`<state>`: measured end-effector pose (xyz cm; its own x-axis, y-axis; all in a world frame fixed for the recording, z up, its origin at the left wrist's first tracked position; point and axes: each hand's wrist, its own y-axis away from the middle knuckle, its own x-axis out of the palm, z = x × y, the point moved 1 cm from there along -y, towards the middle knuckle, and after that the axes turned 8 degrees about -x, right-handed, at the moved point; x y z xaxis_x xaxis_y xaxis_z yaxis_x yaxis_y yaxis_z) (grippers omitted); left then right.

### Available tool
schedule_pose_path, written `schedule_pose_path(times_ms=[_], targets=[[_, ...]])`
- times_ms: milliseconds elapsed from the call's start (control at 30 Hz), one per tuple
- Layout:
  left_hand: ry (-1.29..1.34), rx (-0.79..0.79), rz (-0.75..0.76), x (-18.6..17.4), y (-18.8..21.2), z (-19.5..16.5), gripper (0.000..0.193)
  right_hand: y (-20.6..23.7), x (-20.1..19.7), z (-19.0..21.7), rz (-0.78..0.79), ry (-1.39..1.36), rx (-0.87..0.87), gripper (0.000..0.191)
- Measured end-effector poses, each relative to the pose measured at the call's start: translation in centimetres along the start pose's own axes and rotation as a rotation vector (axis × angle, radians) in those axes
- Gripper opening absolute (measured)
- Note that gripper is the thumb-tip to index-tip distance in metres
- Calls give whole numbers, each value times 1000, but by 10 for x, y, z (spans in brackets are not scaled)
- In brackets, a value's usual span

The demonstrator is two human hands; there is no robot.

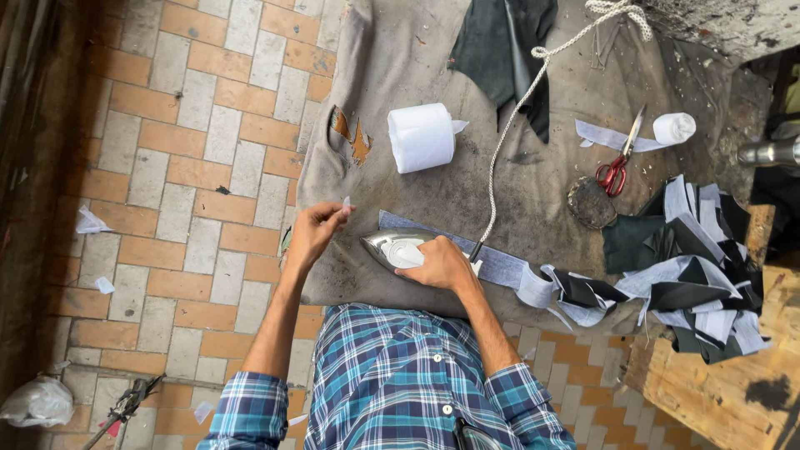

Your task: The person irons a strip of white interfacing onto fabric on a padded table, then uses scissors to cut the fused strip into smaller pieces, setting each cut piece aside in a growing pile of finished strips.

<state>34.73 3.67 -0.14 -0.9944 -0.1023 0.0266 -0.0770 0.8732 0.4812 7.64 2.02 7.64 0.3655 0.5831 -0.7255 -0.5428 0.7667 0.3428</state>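
right now the right hand (pixel 442 265) wraps closed over the handle of a metal clothes iron (pixel 398 248), lower centre of frame, its soleplate resting on a long blue-grey fabric strip (pixel 500 265) along the near edge of the grey padded ironing cloth (pixel 400 58). left hand (pixel 317 232) sits just left of the iron's nose, fingers pinched on a small white scrap (pixel 346 202). iron looks heavy, rigid and likely hot, so the handle is the only safe hold; strip is light, limp and likely to slide or wrinkle. twisted white cord (pixel 517 100) runs from the iron's rear to the top of frame and could snag. white interfacing roll (pixel 421 137) lies above the iron, red-handled scissors (pixel 618 162) upper right, pile of cut pieces (pixel 692 275) at right crowds that end. cloth edge drops to brick floor (pixel 183 167) at left; open room lies mid-cloth.
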Motion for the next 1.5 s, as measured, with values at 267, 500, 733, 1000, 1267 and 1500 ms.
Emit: schedule_pose_path(times_ms=[267,500,733,1000,1267,1500], targets=[[-214,71,-124,6,35,11,18,9,4,-10,-105,-64,-207,42],[-354,166,-72,-8,59,14,15,51,-50,-48,66,-338,-143,35],[-329,80,-78,-2,83,19,16,73,-105,-45,-183,-217,61,42],[-398,128,160,70,65,12,21,73,-158,-67,-458,-163,170,39],[-942,826,290,159,17,19,16,41,-160,-128,-375,130,306,45],[-1275,694,201,104,20,5,32,45,-156,-152,-658,151,53,47]])
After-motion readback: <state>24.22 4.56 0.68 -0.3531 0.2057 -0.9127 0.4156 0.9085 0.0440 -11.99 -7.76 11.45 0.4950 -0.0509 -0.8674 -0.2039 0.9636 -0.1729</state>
